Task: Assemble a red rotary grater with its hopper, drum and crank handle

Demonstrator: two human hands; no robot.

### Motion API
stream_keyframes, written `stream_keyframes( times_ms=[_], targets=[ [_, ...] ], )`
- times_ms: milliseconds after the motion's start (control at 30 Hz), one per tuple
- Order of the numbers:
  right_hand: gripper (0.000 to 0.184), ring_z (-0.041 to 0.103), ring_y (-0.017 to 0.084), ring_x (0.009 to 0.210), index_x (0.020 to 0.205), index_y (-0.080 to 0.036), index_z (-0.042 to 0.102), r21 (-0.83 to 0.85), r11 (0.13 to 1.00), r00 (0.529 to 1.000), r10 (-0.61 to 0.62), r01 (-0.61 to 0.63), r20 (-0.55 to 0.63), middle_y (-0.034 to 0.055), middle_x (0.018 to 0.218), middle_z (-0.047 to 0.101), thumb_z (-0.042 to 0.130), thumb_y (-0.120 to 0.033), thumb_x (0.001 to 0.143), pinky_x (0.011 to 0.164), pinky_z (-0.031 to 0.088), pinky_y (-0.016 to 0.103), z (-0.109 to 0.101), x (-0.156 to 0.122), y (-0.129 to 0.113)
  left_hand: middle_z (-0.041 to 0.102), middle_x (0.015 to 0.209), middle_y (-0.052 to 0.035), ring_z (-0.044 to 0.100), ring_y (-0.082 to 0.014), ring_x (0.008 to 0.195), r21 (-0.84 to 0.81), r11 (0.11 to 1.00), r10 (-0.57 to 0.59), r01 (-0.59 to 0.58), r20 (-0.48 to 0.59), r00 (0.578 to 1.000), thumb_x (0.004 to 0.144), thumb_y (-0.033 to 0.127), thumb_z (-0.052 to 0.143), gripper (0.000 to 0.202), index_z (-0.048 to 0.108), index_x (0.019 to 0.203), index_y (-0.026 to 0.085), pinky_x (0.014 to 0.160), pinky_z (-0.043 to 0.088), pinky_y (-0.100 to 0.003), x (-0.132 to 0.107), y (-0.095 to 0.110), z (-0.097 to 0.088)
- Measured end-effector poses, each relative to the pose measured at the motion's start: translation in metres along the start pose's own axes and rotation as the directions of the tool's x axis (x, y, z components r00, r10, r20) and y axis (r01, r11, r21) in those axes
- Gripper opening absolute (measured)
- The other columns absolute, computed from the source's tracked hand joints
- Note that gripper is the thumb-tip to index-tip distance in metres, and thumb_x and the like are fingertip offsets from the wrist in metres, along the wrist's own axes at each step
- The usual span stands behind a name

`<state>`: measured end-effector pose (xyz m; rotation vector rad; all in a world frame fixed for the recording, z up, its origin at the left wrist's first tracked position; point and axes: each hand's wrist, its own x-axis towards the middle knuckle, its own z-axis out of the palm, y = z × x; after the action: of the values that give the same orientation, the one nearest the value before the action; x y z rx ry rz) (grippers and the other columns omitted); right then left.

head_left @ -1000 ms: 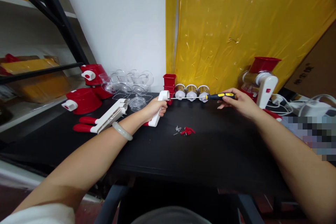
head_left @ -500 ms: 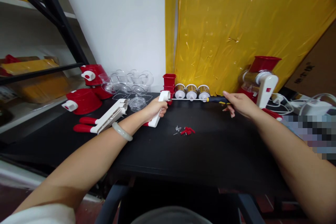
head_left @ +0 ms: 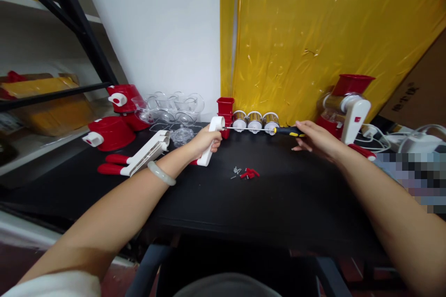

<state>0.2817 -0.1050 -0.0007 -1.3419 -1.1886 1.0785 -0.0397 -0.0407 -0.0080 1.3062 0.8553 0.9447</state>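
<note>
My left hand [head_left: 208,141] is closed around a white crank handle [head_left: 217,124] with a red grip, its round end tilted up. My right hand [head_left: 313,137] holds a screwdriver [head_left: 287,131] by its black and yellow handle, thumb and fingers at the rear end. The long shaft lies almost level, and its tip meets the round end of the crank handle. Whether a screw sits at the tip is too small to tell. Below on the black table are loose screws [head_left: 237,171] and small red plastic parts [head_left: 250,173].
More white crank handles [head_left: 148,151] with red grips lie at left, beside red bases [head_left: 111,134] and clear plastic parts [head_left: 170,111]. Behind my hands stand red hoppers [head_left: 225,106] and metal grater drums [head_left: 254,121]. An assembled rotary grater [head_left: 351,106] and white cables [head_left: 411,139] are at right.
The screwdriver handle has turned, showing its yellow marks differently, and my right fingers have shifted on it. The tip end sits slightly higher; the left hand keeps its grip.
</note>
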Motion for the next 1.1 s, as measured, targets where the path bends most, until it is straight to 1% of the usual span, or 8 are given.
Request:
stream_keyframes(
  times_ms=[67,133,200,300,533,767,967,1100],
  targets=[
    [0.054,0.053,0.009,0.045,0.099,-0.03,0.048,0.096,0.994,0.998,-0.055,0.052,0.028,-0.0082,0.06,0.06,0.084,-0.049,0.062,0.067,0.061,0.036,-0.003,-0.001,-0.001,0.037,0.048,0.0086,0.033,-0.0065,0.037,-0.002,1.0,-0.012,0.013,0.016,1.0,0.059,0.006,0.052,0.028,0.038,0.077,0.021,0.038,0.021,-0.019,-0.001,0.0,0.001],
    [0.065,0.063,0.013,0.058,0.107,-0.032,0.046,0.115,0.989,0.993,-0.102,0.095,0.06,-0.0078,0.066,0.063,0.088,-0.04,0.058,0.073,0.061,0.037,-0.008,-0.001,0.001,0.037,0.049,0.0085,0.033,-0.0064,0.037,0.001,1.0,-0.019,0.019,0.024,1.0,0.06,0.006,0.052,0.027,0.038,0.077,0.021,0.039,0.022,-0.019,-0.002,-0.001,0.001],
    [0.06,0.066,0.014,0.063,0.103,-0.029,0.049,0.065,0.989,0.988,-0.135,0.13,0.079,-0.0063,0.069,0.064,0.088,-0.039,0.059,0.076,0.06,0.037,-0.013,0.001,0.005,0.037,0.049,0.0087,0.034,-0.0063,0.037,0.006,1.0,-0.016,0.016,0.015,1.0,0.06,0.006,0.052,0.027,0.039,0.077,0.021,0.039,0.022,-0.019,-0.002,-0.001,0.001],
    [0.049,0.066,0.014,0.062,0.095,-0.024,0.054,-0.04,0.983,0.982,-0.175,0.178,0.072,-0.0036,0.071,0.066,0.084,-0.044,0.063,0.073,0.059,0.035,-0.017,0.006,0.011,0.037,0.049,0.0086,0.034,-0.0064,0.037,0.003,1.0,-0.01,0.01,0.004,1.0,0.06,0.006,0.053,0.027,0.039,0.077,0.021,0.039,0.022,-0.019,-0.001,-0.001,0.0],
    [0.045,0.069,0.017,0.061,0.093,-0.019,0.059,-0.223,0.941,0.966,-0.237,0.255,0.103,0.0024,0.075,0.072,0.076,-0.054,0.071,0.069,0.054,0.032,-0.02,0.009,0.009,0.037,0.049,0.0077,0.033,-0.0064,0.037,-0.003,1.0,-0.018,0.018,0.008,1.0,0.06,0.005,0.053,0.027,0.038,0.076,0.021,0.039,0.021,-0.02,0.001,-0.001,-0.002],
    [0.047,0.063,0.014,0.046,0.08,-0.019,0.059,-0.262,0.934,0.97,-0.226,0.242,0.09,0.0003,0.06,0.067,0.068,-0.065,0.073,0.054,0.05,0.028,-0.016,0.007,0.008,0.036,0.049,0.008,0.033,-0.0064,0.037,0.015,1.0,-0.021,0.021,0.014,1.0,0.06,0.004,0.052,0.026,0.039,0.076,0.021,0.039,0.021,-0.02,0.0,-0.001,-0.001],
    [0.047,0.046,0.011,0.031,0.065,-0.023,0.061,-0.212,0.965,0.987,-0.14,0.155,0.085,-0.0044,0.034,0.048,0.06,-0.068,0.078,0.077,0.057,0.037,-0.01,0.004,0.006,0.036,0.049,0.0081,0.034,-0.0068,0.037,0.053,0.999,-0.009,0.008,0.009,1.0,0.061,0.005,0.052,0.027,0.039,0.078,0.021,0.04,0.021,-0.021,-0.001,0.0,0.0],
    [0.054,0.046,0.013,0.031,0.059,-0.022,0.063,-0.224,0.972,0.996,-0.049,0.064,0.072,-0.0022,0.029,0.043,0.056,-0.071,0.078,0.078,0.059,0.039,-0.01,0.002,0.005,0.036,0.049,0.0085,0.033,-0.0069,0.037,0.072,0.997,0.008,-0.009,0.022,1.0,0.06,0.006,0.052,0.027,0.039,0.077,0.021,0.039,0.021,-0.02,-0.001,-0.001,-0.001]
  ],
)
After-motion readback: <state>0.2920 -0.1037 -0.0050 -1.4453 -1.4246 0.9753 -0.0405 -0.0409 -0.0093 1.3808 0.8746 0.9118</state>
